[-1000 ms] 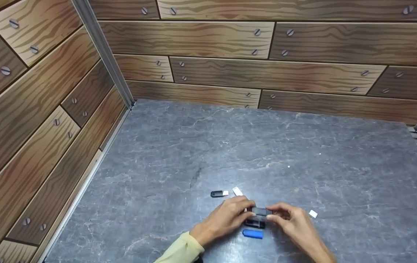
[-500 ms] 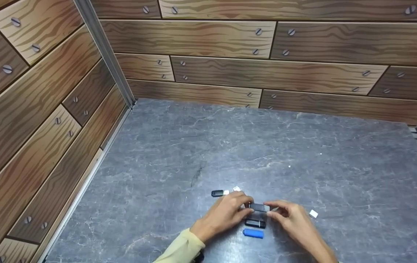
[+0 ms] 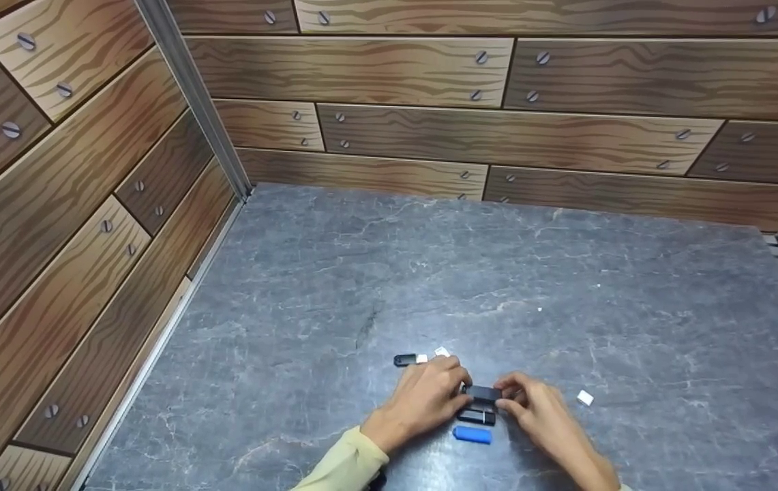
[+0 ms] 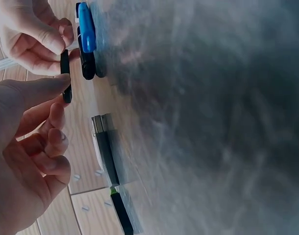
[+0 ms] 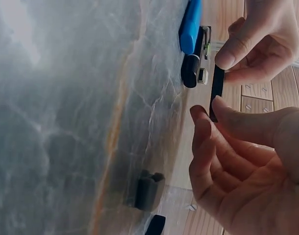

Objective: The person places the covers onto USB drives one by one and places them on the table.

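Both hands hold one small dark USB stick (image 3: 483, 393) by its ends, a little above the table. My left hand (image 3: 421, 397) pinches its left end between thumb and fingers. At the other end, my right hand (image 3: 540, 414) pinches with thumb and fingertips. In the left wrist view the stick (image 4: 65, 81) shows edge-on, as a thin black bar between the two hands. Just in front of it lie a black USB stick (image 3: 476, 417) and, nearer still, a blue one (image 3: 472, 435). Fingers cover both ends of the held stick.
Beyond my left hand lie a black USB stick (image 3: 405, 360) with a pale end and a white piece (image 3: 442, 352), partly hidden by the hand. A small white cap-like piece (image 3: 586, 397) sits right of my right hand. Wood-print walls (image 3: 389, 75) bound the grey marbled table (image 3: 334, 273).
The held stick rose slightly, then came back down. Its lighter grey right end, visible half a second ago, now looks dark. The loose sticks have stayed put.
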{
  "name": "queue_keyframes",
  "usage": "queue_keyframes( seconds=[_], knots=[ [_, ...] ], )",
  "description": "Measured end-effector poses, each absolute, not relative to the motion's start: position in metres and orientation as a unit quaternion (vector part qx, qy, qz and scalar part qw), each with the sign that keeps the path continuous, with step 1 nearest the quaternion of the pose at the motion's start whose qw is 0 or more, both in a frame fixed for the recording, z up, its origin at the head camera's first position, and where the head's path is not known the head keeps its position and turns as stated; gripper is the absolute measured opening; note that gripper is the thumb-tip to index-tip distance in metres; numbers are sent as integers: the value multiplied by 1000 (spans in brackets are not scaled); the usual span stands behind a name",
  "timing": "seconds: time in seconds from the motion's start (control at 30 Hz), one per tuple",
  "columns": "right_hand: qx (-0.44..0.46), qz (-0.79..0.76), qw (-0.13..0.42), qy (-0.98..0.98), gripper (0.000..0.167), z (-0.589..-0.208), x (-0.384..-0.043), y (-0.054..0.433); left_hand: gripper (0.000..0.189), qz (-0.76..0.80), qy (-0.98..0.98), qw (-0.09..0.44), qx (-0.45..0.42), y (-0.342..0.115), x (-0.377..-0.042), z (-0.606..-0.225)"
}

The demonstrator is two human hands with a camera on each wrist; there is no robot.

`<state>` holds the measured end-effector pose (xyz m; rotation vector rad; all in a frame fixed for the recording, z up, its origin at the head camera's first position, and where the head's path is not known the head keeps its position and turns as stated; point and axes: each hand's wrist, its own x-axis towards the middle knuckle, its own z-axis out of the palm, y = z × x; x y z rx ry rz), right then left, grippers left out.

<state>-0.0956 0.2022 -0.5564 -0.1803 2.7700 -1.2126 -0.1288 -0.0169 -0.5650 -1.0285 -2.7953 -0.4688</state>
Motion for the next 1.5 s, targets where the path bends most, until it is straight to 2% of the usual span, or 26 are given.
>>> queue_keyframes(
  seconds=[0.23, 0.87, 1.07, 1.3, 1.5],
  knots=[
    [-37, -386, 67, 919, 17, -558, -96, 196, 16, -143, -932, 63, -328, -16, -128, -566],
    [-51, -365, 61, 928, 20, -564, -99, 193, 16, -116, -939, 61, -318, -16, -128, -571],
    [-68, -392, 70, 915, 28, -560, -98, 202, 15, -145, -939, 46, -307, -19, -128, -564],
    [-25, -402, 50, 914, 21, -552, -99, 221, 10, -199, -939, 36, -277, -34, -136, -555],
    [6, -393, 55, 918, 18, -548, -99, 237, 11, -211, -945, 14, -251, -49, -143, -553]
  ],
)
